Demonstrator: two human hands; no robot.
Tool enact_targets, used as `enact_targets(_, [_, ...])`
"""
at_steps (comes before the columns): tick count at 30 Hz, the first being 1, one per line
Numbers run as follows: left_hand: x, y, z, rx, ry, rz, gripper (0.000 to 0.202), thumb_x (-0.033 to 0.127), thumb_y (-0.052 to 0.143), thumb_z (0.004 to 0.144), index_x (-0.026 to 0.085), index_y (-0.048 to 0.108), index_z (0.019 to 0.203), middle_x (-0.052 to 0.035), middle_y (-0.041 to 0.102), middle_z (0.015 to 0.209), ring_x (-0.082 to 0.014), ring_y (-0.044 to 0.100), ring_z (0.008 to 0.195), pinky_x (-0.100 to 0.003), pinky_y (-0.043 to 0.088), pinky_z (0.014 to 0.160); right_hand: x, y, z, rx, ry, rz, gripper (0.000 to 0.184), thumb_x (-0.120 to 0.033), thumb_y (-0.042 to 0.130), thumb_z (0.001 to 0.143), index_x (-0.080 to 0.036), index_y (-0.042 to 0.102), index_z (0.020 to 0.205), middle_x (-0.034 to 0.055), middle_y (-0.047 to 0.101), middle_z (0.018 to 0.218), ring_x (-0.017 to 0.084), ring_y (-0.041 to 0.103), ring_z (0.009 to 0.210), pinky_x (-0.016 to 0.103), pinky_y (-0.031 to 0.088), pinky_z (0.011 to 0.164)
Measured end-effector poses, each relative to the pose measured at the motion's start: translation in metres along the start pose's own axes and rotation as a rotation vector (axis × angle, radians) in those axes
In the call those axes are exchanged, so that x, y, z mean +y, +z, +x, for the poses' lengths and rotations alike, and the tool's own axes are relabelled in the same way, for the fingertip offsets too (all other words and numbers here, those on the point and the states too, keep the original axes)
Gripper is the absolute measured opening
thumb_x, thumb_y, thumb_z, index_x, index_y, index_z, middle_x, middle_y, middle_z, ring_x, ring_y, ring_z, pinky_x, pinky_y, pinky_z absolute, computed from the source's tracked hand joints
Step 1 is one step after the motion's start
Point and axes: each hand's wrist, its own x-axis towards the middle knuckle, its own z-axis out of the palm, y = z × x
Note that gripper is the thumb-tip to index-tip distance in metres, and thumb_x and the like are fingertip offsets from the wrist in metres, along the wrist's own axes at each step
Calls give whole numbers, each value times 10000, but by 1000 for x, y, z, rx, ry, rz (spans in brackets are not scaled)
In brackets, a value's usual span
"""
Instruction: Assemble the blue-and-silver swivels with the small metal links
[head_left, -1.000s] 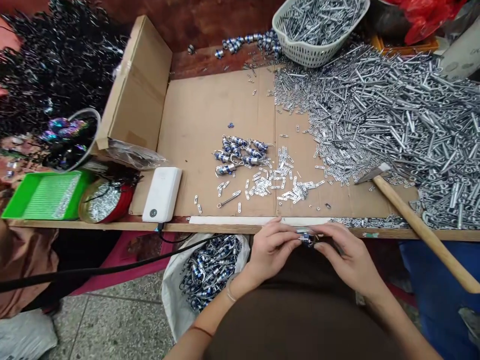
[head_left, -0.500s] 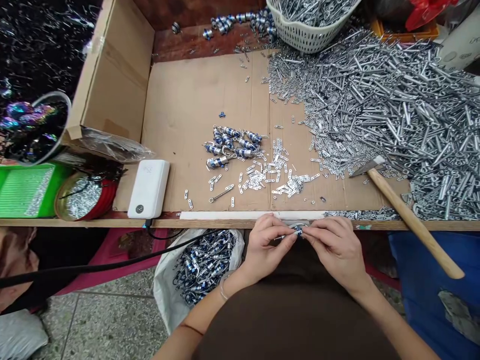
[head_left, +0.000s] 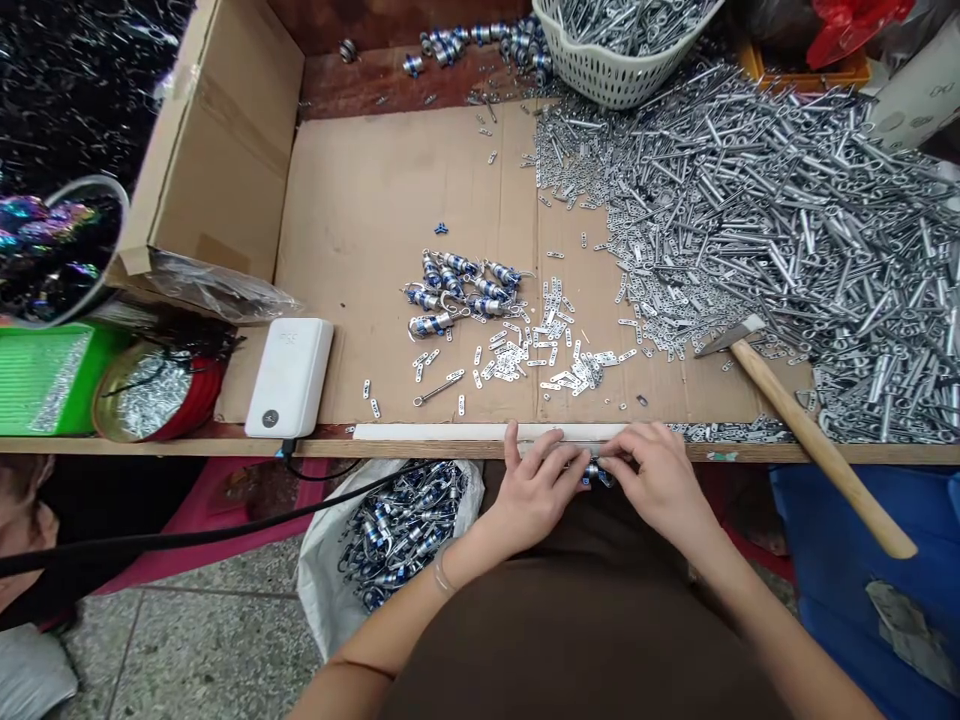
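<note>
1. Holding the blue-silver piece (head_left: 598,474) with the left hand (head_left: 529,500): thumb and fingertips narrowed on it, forefinger raised over the white strip (head_left: 442,432).
2. Pinching the same piece from the other side with the right hand (head_left: 660,485), thumb and forefinger drawn close together.
3. Held between both hands just at the near edge of the counter (head_left: 420,448), largely covered by fingers; too hidden to make out any lettering.
4. To be seen on the cardboard (head_left: 360,200): a cluster of similar pieces (head_left: 450,290), with loose plates (head_left: 510,360) just beside; too small to read for stamped writing.
5. Lying at the left, near the counter's edge: a white power bank (head_left: 289,380), bearing faint characters on the upper face, not legible, and a dark round mark at the near end.
6. Heaped at the right: silver rods (head_left: 795,220), with a hammer (head_left: 817,445) lying partly over them, handle past the edge.
7. Printed faintly on the white cylinder (head_left: 915,95) at the upper right: marks, unreadable.
8. Filled with more pieces, below the counter: a white bag (head_left: 319,585).
</note>
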Motion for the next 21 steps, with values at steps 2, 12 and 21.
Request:
enact_targets(2, [2,-1,2,-13,-37,-1,224,253,564,834,214,583,1054,-17,651,920,-210,515,1041,-556,7,1078,0,-9,11,-37,-43,11,30,-252,612,741,-230,609,761,12,594,814,196,481,819,325,344,724])
enact_targets(12, [5,-6,9,0,-115,-75,142,251,564,834,218,602,967,10,657,865,-185,551,931,-545,56,1080,-8,-11,82,-1,-396,-176,129,-213,501,828,-198,612,764,37,567,808,194,431,825,343,316,762])
enact_targets(21, [2,-4,7,131,-84,-243,74,205,621,796,196,595,865,34,682,806,-144,602,863,-455,198,1084,-4,-21,19,-142,-297,60,131,-235,440,875,-208,564,840,3,597,823,146,480,818,288,340,749])
